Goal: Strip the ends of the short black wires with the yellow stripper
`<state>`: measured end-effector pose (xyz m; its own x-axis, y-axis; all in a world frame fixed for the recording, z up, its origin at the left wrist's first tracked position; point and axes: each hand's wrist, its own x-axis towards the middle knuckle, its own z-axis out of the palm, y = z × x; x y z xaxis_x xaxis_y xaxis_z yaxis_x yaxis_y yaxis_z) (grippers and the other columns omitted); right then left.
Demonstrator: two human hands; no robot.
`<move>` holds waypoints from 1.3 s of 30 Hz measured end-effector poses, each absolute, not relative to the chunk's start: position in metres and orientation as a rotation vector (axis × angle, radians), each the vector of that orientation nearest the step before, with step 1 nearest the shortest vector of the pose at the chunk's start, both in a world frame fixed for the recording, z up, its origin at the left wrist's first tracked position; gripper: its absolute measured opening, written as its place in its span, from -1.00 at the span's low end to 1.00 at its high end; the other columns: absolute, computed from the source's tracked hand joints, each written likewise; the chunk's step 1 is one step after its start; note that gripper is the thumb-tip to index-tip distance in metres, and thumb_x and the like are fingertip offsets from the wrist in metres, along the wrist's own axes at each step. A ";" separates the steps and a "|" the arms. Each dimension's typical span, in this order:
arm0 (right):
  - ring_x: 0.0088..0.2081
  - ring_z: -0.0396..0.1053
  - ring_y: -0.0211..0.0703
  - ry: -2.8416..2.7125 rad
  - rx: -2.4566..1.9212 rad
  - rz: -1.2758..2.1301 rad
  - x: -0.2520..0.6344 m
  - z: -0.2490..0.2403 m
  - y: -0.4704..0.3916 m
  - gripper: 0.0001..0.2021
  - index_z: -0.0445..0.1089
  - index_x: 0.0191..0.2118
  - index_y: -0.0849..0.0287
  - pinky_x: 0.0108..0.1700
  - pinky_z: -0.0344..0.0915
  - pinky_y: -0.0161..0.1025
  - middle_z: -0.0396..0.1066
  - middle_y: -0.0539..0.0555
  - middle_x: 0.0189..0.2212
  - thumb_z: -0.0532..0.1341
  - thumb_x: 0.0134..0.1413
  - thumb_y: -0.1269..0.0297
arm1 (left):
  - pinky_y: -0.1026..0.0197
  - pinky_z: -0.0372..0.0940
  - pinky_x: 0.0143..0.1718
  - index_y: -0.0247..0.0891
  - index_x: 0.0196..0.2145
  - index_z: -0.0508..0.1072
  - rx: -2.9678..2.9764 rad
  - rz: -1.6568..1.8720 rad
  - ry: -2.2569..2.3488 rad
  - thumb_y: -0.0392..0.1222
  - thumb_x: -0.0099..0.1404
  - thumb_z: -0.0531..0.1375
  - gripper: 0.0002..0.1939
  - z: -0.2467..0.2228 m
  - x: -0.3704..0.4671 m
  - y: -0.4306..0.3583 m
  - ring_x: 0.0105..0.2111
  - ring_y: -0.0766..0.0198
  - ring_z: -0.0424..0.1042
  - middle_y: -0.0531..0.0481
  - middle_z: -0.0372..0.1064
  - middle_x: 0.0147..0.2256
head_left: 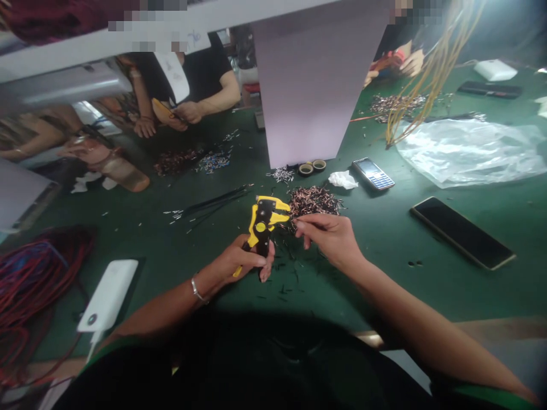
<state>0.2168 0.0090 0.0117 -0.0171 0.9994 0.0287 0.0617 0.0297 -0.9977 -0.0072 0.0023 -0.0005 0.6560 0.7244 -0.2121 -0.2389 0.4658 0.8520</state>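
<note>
My left hand (pixel 245 257) is wrapped round the handles of a yellow and black wire stripper (pixel 261 222), its jaws turned to the right. Just right of those jaws, my right hand (pixel 327 234) pinches with thumb and forefinger; what sits in the pinch is too small to make out. Behind the fingertips lies a heap of short copper-ended wire pieces (pixel 315 200). Dark insulation scraps (pixel 284 290) are scattered on the green table below both hands. A bundle of long black wires (pixel 217 200) rests to the left of the stripper.
A smartphone (pixel 464 232), a keypad phone (pixel 372 173) and a clear plastic bag (pixel 474 151) lie to the right. Left are a white power bank (pixel 109 295), coiled red wires (pixel 38 279) and a bottle (pixel 126 171). A pale upright panel (pixel 311 91) stands ahead; co-workers' hands (pixel 188 112) are beyond.
</note>
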 end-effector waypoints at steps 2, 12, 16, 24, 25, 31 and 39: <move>-0.66 0.29 -0.34 -1.250 -1.230 1.174 0.218 0.013 0.010 -0.86 0.58 -0.42 0.16 -0.56 0.32 -0.28 0.46 0.00 -0.60 0.31 -0.04 0.21 | 0.16 0.40 -0.50 -0.39 -0.27 0.50 0.904 0.624 0.579 -0.33 0.03 0.33 -0.75 0.000 -0.007 0.001 -0.58 0.26 0.42 -0.03 0.43 -0.49; -0.67 0.29 -0.35 -1.276 -1.231 1.225 0.215 0.015 0.008 -0.87 0.56 -0.47 0.16 -0.57 0.25 -0.30 0.44 -0.03 -0.63 0.30 -0.06 0.24 | 0.14 0.39 -0.49 -0.40 -0.24 0.49 0.923 0.594 0.557 -0.36 0.06 0.31 -0.74 -0.006 -0.007 -0.002 -0.57 0.23 0.43 -0.04 0.43 -0.48; -0.67 0.29 -0.35 -1.286 -1.234 1.229 0.217 0.017 0.007 -0.88 0.56 -0.47 0.16 -0.57 0.25 -0.30 0.43 -0.03 -0.64 0.31 -0.06 0.25 | 0.13 0.39 -0.48 -0.40 -0.22 0.50 0.931 0.585 0.549 -0.37 0.07 0.31 -0.74 -0.005 -0.009 -0.002 -0.56 0.23 0.43 -0.04 0.42 -0.47; -0.65 0.32 -0.33 -1.424 -1.223 1.119 0.222 0.013 0.009 -0.85 0.59 -0.40 0.15 -0.53 0.31 -0.28 0.47 -0.02 -0.60 0.27 -0.01 0.25 | 0.14 0.39 -0.48 -0.40 -0.22 0.50 0.926 0.574 0.536 -0.35 0.08 0.33 -0.74 -0.005 -0.009 -0.002 -0.55 0.23 0.43 -0.03 0.42 -0.48; -0.62 0.34 -0.32 -1.479 -1.207 1.064 0.223 0.013 0.009 -0.84 0.60 -0.39 0.14 -0.51 0.33 -0.27 0.47 -0.01 -0.59 0.25 0.02 0.25 | 0.14 0.39 -0.48 -0.40 -0.22 0.50 0.930 0.576 0.537 -0.35 0.09 0.33 -0.75 -0.005 -0.009 -0.002 -0.55 0.23 0.43 -0.04 0.42 -0.48; -0.53 0.42 -0.25 -1.696 -1.120 0.817 0.227 0.013 0.009 -0.74 0.60 -0.29 0.19 -0.37 0.40 -0.22 0.49 0.03 -0.55 0.14 0.12 0.32 | 0.15 0.40 -0.48 -0.40 -0.23 0.50 0.948 0.583 0.534 -0.35 0.09 0.34 -0.75 -0.004 -0.009 -0.001 -0.55 0.24 0.43 -0.05 0.44 -0.47; -0.58 0.42 -0.29 -1.618 -1.233 0.940 0.226 0.014 0.008 -0.78 0.57 -0.25 0.18 -0.41 0.42 -0.24 0.54 0.01 -0.50 0.17 0.07 0.31 | 0.14 0.39 -0.48 -0.41 -0.23 0.50 0.950 0.571 0.540 -0.32 0.08 0.35 -0.73 -0.004 -0.009 -0.001 -0.56 0.24 0.42 -0.04 0.43 -0.49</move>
<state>0.2261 0.0077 0.0140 -0.1305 0.9728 0.1914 0.3155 0.2238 -0.9222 -0.0092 -0.0013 -0.0038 0.7286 0.6623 -0.1746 -0.2114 0.4599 0.8625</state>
